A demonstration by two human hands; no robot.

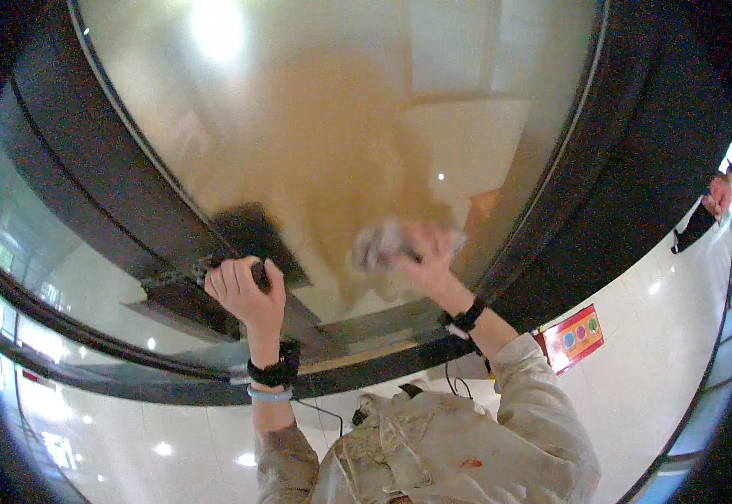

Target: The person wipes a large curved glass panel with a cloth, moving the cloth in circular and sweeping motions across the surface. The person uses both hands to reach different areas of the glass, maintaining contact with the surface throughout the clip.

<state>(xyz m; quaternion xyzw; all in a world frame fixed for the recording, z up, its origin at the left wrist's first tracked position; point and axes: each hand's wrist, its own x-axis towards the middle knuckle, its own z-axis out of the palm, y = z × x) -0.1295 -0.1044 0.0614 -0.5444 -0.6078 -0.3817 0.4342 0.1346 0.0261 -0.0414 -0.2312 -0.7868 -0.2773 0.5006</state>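
A large glass panel (315,157) in a dark frame (567,189) fills the view before me. Against the glass, my right hand (429,255) holds a crumpled pale grey cloth (378,246); both are blurred. At the panel's lower left, my left hand (243,286) has its fingers curled around a dark handle (260,276) beside the frame. What the palm covers is hidden. Black bands circle both wrists, with a pale bracelet (270,394) below the left one.
Pale, shiny floor (170,428) spreads below and to both sides. A red-edged sign with coloured circles (572,339) is near my right forearm. Another person's hand (718,195) shows at the far right. A second glass pane (57,214) stands at the left.
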